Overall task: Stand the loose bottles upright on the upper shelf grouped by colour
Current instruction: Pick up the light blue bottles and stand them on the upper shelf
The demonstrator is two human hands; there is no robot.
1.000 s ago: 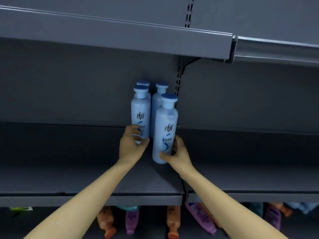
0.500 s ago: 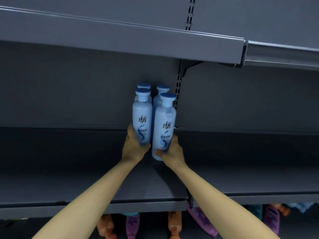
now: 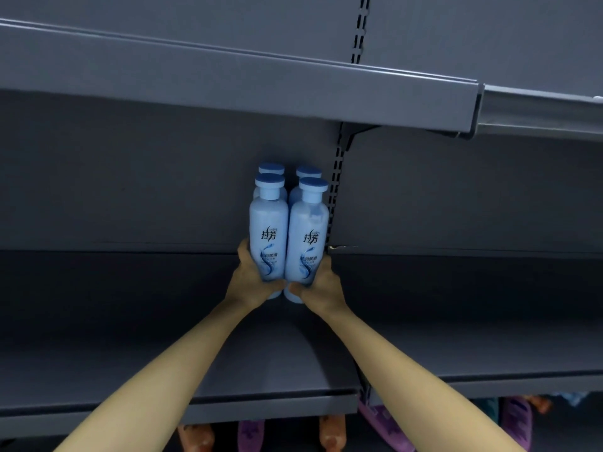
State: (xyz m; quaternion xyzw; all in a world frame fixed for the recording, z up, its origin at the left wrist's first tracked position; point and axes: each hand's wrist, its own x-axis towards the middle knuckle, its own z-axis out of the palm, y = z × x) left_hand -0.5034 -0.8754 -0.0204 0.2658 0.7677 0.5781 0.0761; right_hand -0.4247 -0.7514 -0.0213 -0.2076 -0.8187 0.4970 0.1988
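The left hand [image 3: 251,282] is wrapped round the lower body of the near-left bottle [image 3: 268,230]. The right hand [image 3: 321,287] grips the near-right bottle [image 3: 306,236] low down, thumb across its front near the base. The two far bottles [image 3: 271,169] stand directly behind, showing only caps and shoulders. All four are pale blue and upright in a tight square on the upper shelf [image 3: 130,321], close to the back panel [image 3: 130,190] and just left of the slotted upright [image 3: 336,197]. The step looks like squaring the near pair against the far pair. To do it well, I would slide rather than lift, hold low so the tall bodies do not tip into the far row, and press each base flat before letting go. The labels face near, so no twisting seems needed. Release one hand at a time, drawing the fingers straight back. Below the shelf edge, an orange bottle [image 3: 331,433] and a purple bottle [image 3: 249,437] lie loose among others. By my reckoning the blue group is nearly settled and those colours remain.
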